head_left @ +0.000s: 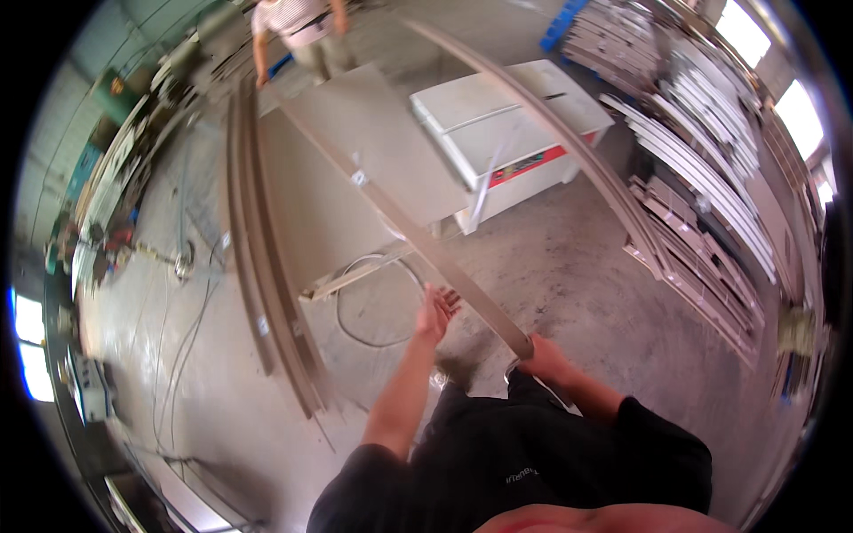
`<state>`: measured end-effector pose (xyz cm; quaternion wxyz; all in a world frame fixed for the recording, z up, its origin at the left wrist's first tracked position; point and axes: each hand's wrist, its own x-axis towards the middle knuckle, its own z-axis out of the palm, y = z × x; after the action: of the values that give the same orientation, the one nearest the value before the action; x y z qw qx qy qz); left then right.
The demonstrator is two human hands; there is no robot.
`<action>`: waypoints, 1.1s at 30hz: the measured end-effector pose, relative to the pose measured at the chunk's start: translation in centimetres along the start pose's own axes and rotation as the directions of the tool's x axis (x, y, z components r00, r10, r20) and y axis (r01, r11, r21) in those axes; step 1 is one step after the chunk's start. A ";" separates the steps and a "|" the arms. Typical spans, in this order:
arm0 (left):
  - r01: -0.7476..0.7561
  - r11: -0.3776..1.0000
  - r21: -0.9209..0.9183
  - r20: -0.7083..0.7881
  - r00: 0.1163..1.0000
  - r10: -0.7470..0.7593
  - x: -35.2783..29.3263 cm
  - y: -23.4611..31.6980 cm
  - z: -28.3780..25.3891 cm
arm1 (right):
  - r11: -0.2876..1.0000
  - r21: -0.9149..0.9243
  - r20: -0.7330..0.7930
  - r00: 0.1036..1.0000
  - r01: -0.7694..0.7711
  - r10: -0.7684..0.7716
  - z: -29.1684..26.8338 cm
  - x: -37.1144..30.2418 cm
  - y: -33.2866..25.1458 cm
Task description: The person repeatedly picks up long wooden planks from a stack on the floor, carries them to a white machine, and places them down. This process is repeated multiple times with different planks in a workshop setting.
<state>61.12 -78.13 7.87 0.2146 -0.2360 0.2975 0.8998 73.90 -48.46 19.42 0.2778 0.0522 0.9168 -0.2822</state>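
Observation:
A long, narrow brown strip (475, 302) runs from near my body toward the far left, above a large flat panel. My right hand (546, 357) is closed around its near end. Next to the strip's left edge, my left hand (435, 313) has its fingers spread and grips nothing; I cannot tell whether a fingertip touches the strip. Small white labels sit on the strip's face. At the far end stands another person (298, 31) in a striped top, one hand hanging close to the far ends of the strips.
More brown strips (258, 240) lie along the left of the grey-beige panel (355, 133). A white bench-like unit (533, 107) with a red band stands ahead right, and another long strip (577, 155) crosses it. Stacked boards (702, 258) line the right. A hose loop (340, 315) and cables (182, 355) lie on the floor.

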 end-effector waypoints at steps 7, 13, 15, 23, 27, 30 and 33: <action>-0.120 0.993 -0.004 -0.017 0.993 0.120 12.2 1.1 12.9 | 0.990 -0.079 -0.144 0.984 -0.121 0.109 -7.1 -13.7 18.3; 0.003 0.982 0.189 -0.117 0.993 0.020 19.2 -14.0 26.1 | 0.962 -0.095 -0.410 0.890 -0.258 0.198 -11.8 -14.6 31.0; 0.034 0.979 0.203 -0.132 0.991 -0.007 22.1 -17.5 29.6 | 0.950 -0.109 -0.512 0.836 -0.293 0.199 -13.6 -14.2 33.4; 0.315 0.764 0.563 -0.139 0.947 -0.288 30.8 -29.3 39.4 | 0.933 -0.128 -0.617 0.764 -0.338 0.192 -21.1 -7.4 40.6; 0.264 0.736 0.623 -0.123 0.963 -0.241 35.9 -32.5 42.8 | 0.928 -0.064 -0.680 0.697 -0.367 0.229 -23.7 -0.6 43.2; 0.214 0.768 0.603 -0.013 0.966 -0.259 42.3 -31.6 43.9 | 0.912 -0.051 -0.706 0.660 -0.408 0.256 -25.9 5.5 45.0; 0.228 0.767 0.600 0.007 0.957 -0.290 49.2 -30.3 45.4 | 0.945 0.010 -0.600 0.754 -0.327 0.267 -30.4 12.1 47.1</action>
<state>24.45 -14.98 -0.15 0.4141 -0.1506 0.5172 0.7337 61.05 6.77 10.76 0.0205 0.2694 0.9495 -0.1598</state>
